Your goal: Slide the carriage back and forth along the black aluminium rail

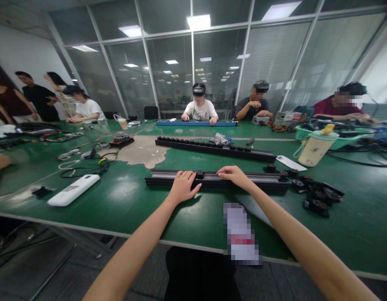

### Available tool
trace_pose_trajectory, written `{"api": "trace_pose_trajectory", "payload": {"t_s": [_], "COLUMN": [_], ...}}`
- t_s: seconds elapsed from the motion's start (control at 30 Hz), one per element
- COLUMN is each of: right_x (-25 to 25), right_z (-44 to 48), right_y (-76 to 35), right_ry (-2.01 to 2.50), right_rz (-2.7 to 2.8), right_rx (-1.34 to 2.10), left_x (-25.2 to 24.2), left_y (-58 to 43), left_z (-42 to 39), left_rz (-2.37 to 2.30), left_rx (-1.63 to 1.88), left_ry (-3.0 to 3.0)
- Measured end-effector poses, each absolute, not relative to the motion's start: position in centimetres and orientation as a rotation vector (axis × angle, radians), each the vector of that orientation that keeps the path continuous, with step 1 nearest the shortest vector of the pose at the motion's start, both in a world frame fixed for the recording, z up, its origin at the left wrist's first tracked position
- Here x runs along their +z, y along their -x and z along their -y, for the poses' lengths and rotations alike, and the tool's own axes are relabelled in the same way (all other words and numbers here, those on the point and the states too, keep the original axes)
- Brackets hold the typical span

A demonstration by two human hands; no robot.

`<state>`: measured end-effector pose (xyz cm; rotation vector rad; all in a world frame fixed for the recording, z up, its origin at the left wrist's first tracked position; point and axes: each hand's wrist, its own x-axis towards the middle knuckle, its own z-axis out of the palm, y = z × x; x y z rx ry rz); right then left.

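A long black channel-shaped rail [162, 180] lies across the green table in front of me. My left hand [182, 186] rests over its left half, fingers stretched across it and thumb apart. Just right of those fingers, a small black block [200, 174] sits in the rail's channel. My right hand [235, 175] is over the rail farther right, its thumb and fingertips pressed together; whatever is between them is hidden. Loose black blocks [317, 193] lie in a pile by the rail's right end. Behind is a second black rail [212, 149] with a row of black blocks along it.
A white power bank-like device [73, 190] and cables [87, 165] lie left. A blurred-out packet [242, 234] is at the near edge. A white phone-like slab [291, 163], a cup [317, 148] and a green basket [353, 140] stand right. Several people sit around the table.
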<state>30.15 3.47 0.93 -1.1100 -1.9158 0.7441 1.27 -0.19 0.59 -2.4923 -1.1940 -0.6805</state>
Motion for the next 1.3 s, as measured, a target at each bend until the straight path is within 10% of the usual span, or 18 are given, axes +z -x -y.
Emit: {"api": "trace_pose_trajectory", "payload": {"t_s": [1.3], "right_x": [-0.3], "right_z": [-5.8], "right_y": [-24.8], "right_ry": [1.018], "right_rz": [2.135], "right_rx": [0.572], "left_x": [0.3], "left_y": [-1.0], "left_z": [-0.2], "left_rz": [1.175], "left_rx": [-0.628], "left_ry": [2.497]}}
